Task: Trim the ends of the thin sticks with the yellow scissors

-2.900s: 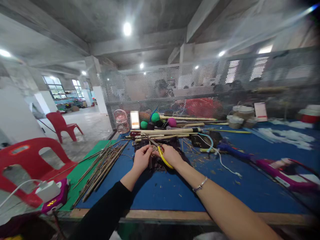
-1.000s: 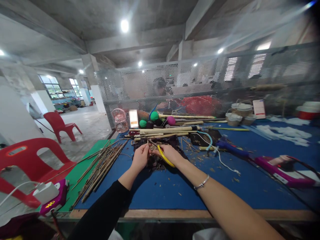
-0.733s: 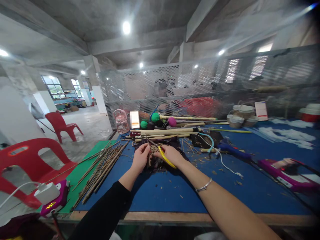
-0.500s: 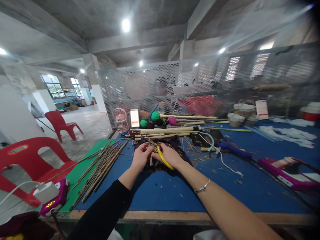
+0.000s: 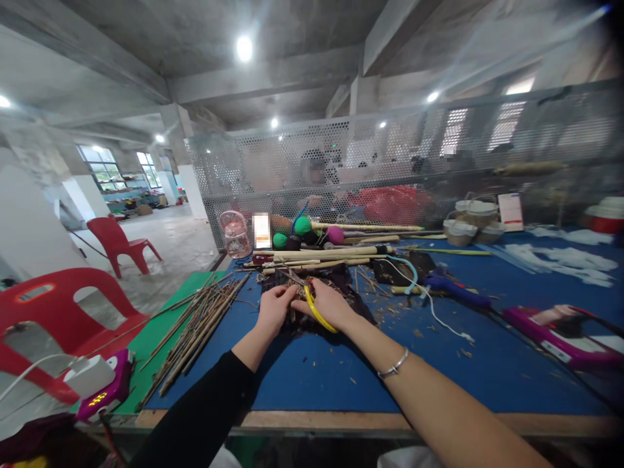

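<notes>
The right hand (image 5: 328, 305) is gripping yellow-handled metal scissors (image 5: 312, 307), blades slanting forward-left, passing just ahead of the left hand (image 5: 273, 308), whose fingertips are pinching together, on what being unclear.

Flat blue tabletop (image 5: 322, 383) lies mostly open between the black-sleeved left forearm (image 5: 205, 403) and the bare right forearm (image 5: 439, 390); thin brown sticks (image 5: 203, 328) block the left; long pale wooden rods (image 5: 331, 255) bar the back.
</notes>
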